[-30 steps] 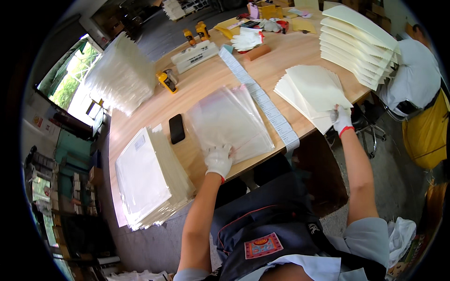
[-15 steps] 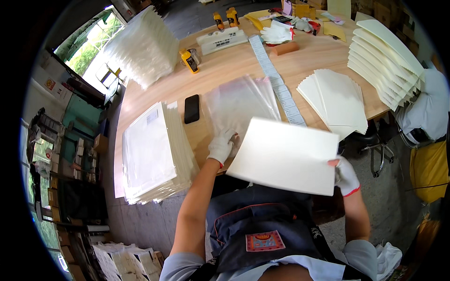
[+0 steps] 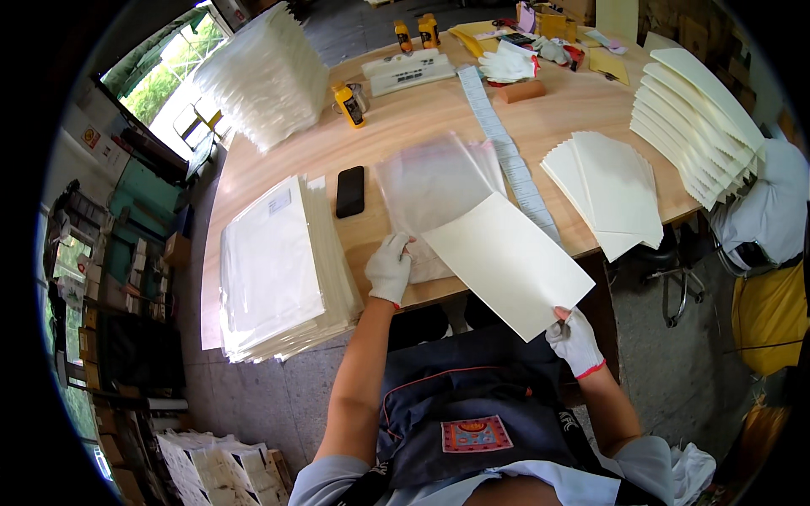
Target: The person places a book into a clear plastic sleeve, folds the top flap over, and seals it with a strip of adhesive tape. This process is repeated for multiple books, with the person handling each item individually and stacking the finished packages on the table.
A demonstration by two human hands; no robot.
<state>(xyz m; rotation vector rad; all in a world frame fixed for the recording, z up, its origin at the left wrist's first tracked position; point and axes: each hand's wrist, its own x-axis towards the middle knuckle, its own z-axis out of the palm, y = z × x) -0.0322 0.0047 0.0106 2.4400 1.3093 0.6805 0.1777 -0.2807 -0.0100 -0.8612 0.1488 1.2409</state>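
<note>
My right hand (image 3: 575, 341), in a white glove with a red cuff, grips the near right corner of a cream card sheet (image 3: 515, 266). The sheet slants over the table's front edge, and its far left corner lies over the open end of the clear plastic bags (image 3: 434, 181). My left hand (image 3: 390, 268), gloved alike, is closed with thumb and fingertips at the near left edge of the top bag. To its left lies a stack of bagged sheets (image 3: 274, 261), the top one with a small label. A black phone (image 3: 350, 191) lies between that stack and the bags.
A fanned pile of cream sheets (image 3: 609, 185) lies at the right, with a taller bent stack (image 3: 692, 126) behind it. A label strip (image 3: 506, 152) runs beside the bags. Bottles (image 3: 347, 104), white gloves (image 3: 508, 63) and a tall plastic-wrapped stack (image 3: 266, 80) stand or lie farther back.
The card sheet has swung round and moved left and inward, its far corner now over the bags. My right hand has come inward with it. My left hand has shifted slightly left.
</note>
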